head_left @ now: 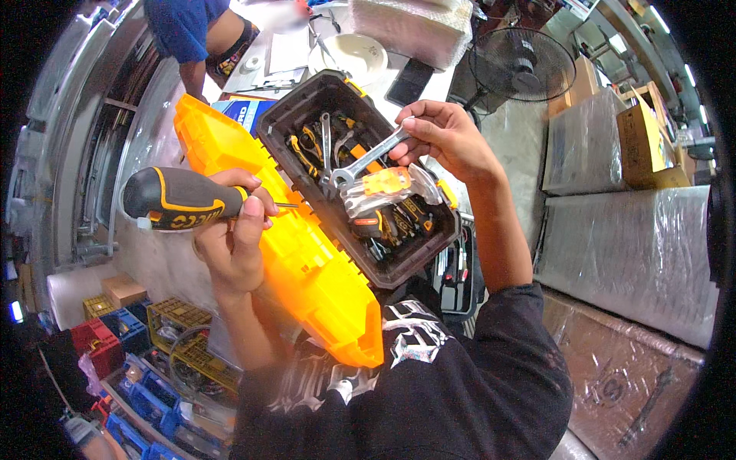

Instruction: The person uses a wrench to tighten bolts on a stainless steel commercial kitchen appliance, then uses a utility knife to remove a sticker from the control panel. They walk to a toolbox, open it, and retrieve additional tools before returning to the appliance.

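Observation:
My left hand [244, 230] is closed around a screwdriver [188, 201] with a fat black and yellow handle; its thin shaft points right, over the raised yellow lid [307, 287]. Between the thumb and fingers of my right hand [445, 138] is a silver combination wrench [373, 159], slanting down over the open black toolbox [285, 115]. Inside the box lie another wrench [326, 142], yellow and black pliers [304, 157], a clear plastic pack with an orange label [387, 182] and several black and orange tools. The lower tools overlap, so their kinds are partly hidden.
Behind the box, a white table holds a round white plate [360, 60], a black phone [411, 82] and a bubble-wrapped box [414, 27]. A black fan [524, 65] stands right of it. Another person [180, 31] is at far left. Blue bins [153, 402] sit lower left; wrapped boxes [629, 253] stand right.

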Action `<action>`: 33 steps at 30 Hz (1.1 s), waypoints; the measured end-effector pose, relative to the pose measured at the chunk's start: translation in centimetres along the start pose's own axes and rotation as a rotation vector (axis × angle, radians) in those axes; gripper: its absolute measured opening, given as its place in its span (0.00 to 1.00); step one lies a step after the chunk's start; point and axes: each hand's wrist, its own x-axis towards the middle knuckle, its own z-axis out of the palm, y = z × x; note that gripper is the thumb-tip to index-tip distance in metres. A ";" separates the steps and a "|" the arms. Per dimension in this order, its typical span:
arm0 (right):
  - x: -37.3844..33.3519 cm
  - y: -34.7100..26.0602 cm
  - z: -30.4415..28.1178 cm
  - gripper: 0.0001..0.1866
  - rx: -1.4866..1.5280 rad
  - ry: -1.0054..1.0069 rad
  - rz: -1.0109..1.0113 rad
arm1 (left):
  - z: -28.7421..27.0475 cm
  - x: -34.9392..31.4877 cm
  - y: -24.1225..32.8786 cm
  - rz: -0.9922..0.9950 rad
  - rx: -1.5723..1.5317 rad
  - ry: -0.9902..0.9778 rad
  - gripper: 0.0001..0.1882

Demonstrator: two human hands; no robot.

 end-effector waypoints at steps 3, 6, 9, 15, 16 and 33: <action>-0.6 0.2 -0.2 0.11 0.065 0.019 -0.037 | 0.2 0.2 0.2 0.007 0.011 -0.012 0.12; -1.2 0.3 -0.1 0.10 0.109 0.046 -0.047 | 0.4 0.4 0.2 0.027 0.011 -0.025 0.12; -1.9 0.2 0.1 0.09 0.157 0.027 -0.063 | 0.6 0.6 0.3 0.036 0.040 -0.030 0.12; -2.8 0.5 0.3 0.09 0.166 0.069 -0.083 | 0.7 0.7 0.3 0.039 0.055 -0.026 0.12; -2.5 0.6 0.4 0.09 0.142 0.102 -0.068 | 0.7 0.7 0.2 0.030 0.054 -0.022 0.12; 10.8 6.3 2.7 0.25 -0.762 0.190 -0.061 | -0.4 0.0 0.3 -0.002 0.057 0.009 0.13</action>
